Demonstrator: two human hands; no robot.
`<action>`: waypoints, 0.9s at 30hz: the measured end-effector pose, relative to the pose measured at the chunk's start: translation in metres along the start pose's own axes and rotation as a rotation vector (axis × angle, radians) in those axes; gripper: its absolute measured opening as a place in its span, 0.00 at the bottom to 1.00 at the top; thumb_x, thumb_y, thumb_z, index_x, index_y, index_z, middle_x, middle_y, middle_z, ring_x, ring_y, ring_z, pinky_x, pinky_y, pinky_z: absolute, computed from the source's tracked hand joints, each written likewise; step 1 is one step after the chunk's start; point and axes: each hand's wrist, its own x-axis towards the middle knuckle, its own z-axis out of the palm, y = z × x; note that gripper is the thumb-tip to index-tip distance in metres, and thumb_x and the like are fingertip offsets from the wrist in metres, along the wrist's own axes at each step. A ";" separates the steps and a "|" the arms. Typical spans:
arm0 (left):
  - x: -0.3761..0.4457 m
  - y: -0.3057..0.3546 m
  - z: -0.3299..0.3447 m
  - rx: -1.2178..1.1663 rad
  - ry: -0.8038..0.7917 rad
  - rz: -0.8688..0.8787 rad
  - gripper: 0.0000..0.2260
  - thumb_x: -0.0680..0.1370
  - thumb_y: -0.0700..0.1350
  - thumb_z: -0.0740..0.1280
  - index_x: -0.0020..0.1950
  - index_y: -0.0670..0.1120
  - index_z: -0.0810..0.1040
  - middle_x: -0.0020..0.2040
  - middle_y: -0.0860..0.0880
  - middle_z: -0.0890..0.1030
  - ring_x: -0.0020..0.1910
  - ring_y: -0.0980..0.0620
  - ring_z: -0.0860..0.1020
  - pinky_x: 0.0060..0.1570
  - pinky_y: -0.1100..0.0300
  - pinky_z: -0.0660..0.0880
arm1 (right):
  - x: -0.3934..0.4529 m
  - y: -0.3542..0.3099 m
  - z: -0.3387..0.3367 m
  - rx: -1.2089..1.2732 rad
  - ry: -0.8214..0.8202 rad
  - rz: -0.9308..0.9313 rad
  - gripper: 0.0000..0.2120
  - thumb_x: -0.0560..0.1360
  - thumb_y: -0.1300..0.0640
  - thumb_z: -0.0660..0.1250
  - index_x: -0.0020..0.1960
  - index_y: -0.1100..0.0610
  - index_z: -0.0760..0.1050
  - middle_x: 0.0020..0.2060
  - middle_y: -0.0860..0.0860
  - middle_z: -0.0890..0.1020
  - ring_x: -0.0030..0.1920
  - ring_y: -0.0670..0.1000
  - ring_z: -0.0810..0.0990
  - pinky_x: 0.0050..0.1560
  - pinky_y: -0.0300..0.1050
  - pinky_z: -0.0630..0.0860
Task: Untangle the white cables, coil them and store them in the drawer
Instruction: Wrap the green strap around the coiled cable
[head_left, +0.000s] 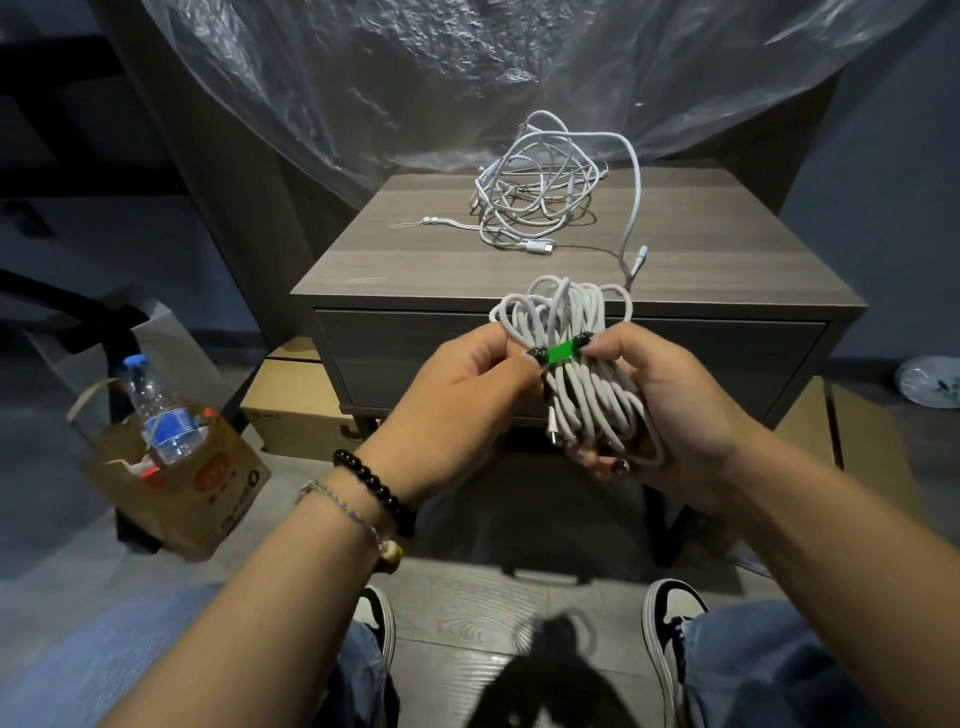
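Observation:
A coiled bundle of white cable (587, 395) is held in front of the nightstand drawer (395, 358), which is closed. My right hand (670, 410) grips the bundle from the right and below. My left hand (467, 379) pinches one end of a green tie (560, 352) that lies across the coil; my right thumb and fingertip pinch its other end. A tangled heap of white cables (540, 187) lies on top of the wooden nightstand (415, 260), with one strand (635, 208) arching toward the front edge.
Clear plastic sheeting (467, 78) hangs behind the nightstand. A paper bag (197, 499) with a water bottle (161, 410) stands on the floor at left. Cardboard boxes (296, 415) sit beside the nightstand. My shoes (670, 623) are below.

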 end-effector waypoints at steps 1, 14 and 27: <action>0.000 -0.001 -0.001 0.033 -0.004 0.018 0.09 0.70 0.45 0.62 0.40 0.38 0.72 0.34 0.48 0.72 0.29 0.58 0.66 0.32 0.65 0.64 | -0.001 0.001 0.001 -0.024 0.022 -0.017 0.20 0.75 0.52 0.52 0.33 0.57 0.77 0.28 0.58 0.75 0.25 0.55 0.69 0.29 0.41 0.57; -0.003 -0.007 -0.004 0.381 0.214 0.214 0.14 0.68 0.51 0.67 0.31 0.41 0.72 0.32 0.46 0.78 0.34 0.47 0.75 0.38 0.53 0.76 | 0.006 0.012 0.004 -0.323 0.385 -0.308 0.19 0.69 0.55 0.69 0.36 0.72 0.72 0.29 0.66 0.76 0.29 0.59 0.76 0.31 0.57 0.76; -0.008 -0.009 -0.013 0.340 0.167 0.201 0.12 0.69 0.40 0.70 0.50 0.47 0.73 0.40 0.54 0.84 0.42 0.50 0.82 0.49 0.46 0.78 | 0.006 0.014 -0.002 -0.579 0.394 -0.350 0.15 0.66 0.49 0.71 0.39 0.62 0.78 0.32 0.55 0.83 0.33 0.48 0.78 0.36 0.49 0.77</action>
